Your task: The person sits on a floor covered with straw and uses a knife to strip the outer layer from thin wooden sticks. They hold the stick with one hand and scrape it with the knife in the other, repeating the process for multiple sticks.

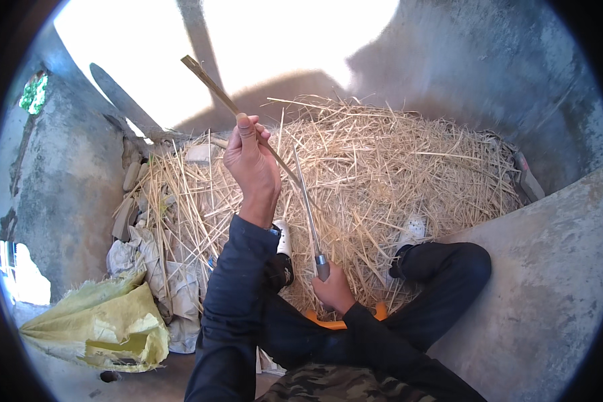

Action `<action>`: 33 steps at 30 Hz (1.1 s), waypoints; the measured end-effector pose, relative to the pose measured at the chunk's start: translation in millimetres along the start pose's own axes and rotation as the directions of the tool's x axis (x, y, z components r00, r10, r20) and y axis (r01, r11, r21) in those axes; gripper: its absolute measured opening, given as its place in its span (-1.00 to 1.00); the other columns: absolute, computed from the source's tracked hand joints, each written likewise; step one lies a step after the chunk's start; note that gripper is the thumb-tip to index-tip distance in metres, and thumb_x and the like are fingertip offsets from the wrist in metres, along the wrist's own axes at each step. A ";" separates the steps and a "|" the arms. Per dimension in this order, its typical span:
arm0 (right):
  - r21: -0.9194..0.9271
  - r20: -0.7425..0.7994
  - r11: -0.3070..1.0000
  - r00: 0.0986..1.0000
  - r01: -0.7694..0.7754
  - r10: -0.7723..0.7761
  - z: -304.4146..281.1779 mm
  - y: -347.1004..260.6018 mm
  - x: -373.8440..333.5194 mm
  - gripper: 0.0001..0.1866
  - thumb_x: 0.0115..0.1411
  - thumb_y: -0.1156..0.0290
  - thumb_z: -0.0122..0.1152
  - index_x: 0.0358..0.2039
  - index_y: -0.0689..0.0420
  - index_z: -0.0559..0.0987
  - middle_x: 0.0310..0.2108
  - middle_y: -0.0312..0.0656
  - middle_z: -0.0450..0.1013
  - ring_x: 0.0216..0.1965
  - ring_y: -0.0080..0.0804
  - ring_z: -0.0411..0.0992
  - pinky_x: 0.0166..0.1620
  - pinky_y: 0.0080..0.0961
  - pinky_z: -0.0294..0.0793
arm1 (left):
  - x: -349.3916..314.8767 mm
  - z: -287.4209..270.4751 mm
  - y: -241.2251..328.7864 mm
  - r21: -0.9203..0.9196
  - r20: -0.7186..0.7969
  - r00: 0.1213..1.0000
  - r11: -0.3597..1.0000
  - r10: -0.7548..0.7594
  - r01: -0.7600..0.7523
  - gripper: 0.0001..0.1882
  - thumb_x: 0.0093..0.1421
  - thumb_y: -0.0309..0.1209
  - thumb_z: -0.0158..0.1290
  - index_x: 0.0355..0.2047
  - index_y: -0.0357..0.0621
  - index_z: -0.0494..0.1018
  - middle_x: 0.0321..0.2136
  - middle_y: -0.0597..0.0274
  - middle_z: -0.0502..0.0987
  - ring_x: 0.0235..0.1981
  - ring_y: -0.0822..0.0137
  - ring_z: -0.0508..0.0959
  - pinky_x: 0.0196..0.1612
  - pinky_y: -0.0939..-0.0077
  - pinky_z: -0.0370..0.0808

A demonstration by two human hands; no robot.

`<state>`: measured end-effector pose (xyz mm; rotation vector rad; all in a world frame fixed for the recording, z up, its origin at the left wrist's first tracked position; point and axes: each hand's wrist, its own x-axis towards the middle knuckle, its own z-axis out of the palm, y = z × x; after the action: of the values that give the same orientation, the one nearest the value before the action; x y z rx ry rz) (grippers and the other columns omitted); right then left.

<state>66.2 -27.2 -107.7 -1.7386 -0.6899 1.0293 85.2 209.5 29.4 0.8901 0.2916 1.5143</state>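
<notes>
My left hand (253,164) is raised over the straw, closed on a flat, narrow strip that looks like split bamboo (211,83). The strip slants from upper left down past my fingers, its lower end reaching the blade. My right hand (333,289), low between my knees, grips the handle of a long, thin-bladed knife (308,208). Its blade points up and away from me, and its tip lies beside the strip. Whether blade and strip touch, I cannot tell.
A heap of dry shavings and thin strips (375,161) spreads around my shoes (413,229). At left lie a torn yellow-green sack (107,321) and a crumpled pale sheet (181,295). Concrete walls (67,181) stand around. Something orange (329,324) shows beneath me.
</notes>
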 end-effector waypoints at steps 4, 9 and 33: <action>0.038 0.016 0.999 1.000 -0.026 0.026 -0.5 -12.7 -8.4 -0.66 -0.05 0.42 0.14 -0.24 0.32 0.43 -0.54 0.08 0.44 -0.49 -0.05 0.47 -0.37 -0.32 0.43 | -0.4 0.0 0.6 -0.003 -0.006 1.000 1.000 0.000 0.000 -0.72 0.19 -0.25 0.12 -0.38 -0.28 0.51 -0.55 0.34 0.41 -0.48 0.52 0.37 -0.36 0.67 0.36; 0.096 0.026 0.990 0.994 0.100 -0.103 5.0 -34.9 -16.3 -0.68 -0.06 0.42 0.14 -0.27 0.30 0.44 -0.56 0.08 0.42 -0.46 -0.06 0.48 -0.37 -0.29 0.41 | -3.2 2.7 3.7 -0.002 -0.059 0.998 1.000 0.001 -0.001 -0.73 0.18 -0.28 0.14 -0.37 -0.29 0.51 -0.54 0.32 0.44 -0.48 0.53 0.39 -0.36 0.66 0.38; 0.074 0.089 0.964 0.964 -0.257 0.251 1.9 9.0 7.2 -0.66 -0.07 0.43 0.14 -0.24 0.30 0.44 -0.53 0.10 0.44 -0.47 0.03 0.46 -0.32 -0.21 0.43 | 0.8 3.4 0.4 0.003 -0.115 0.993 1.000 0.015 -0.015 -0.72 0.17 -0.28 0.15 -0.35 -0.32 0.50 -0.54 0.31 0.44 -0.48 0.52 0.38 -0.34 0.67 0.37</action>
<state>68.0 -23.8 -118.8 -1.7503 -0.4711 1.2906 87.2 209.1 32.2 0.8093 0.3718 1.5823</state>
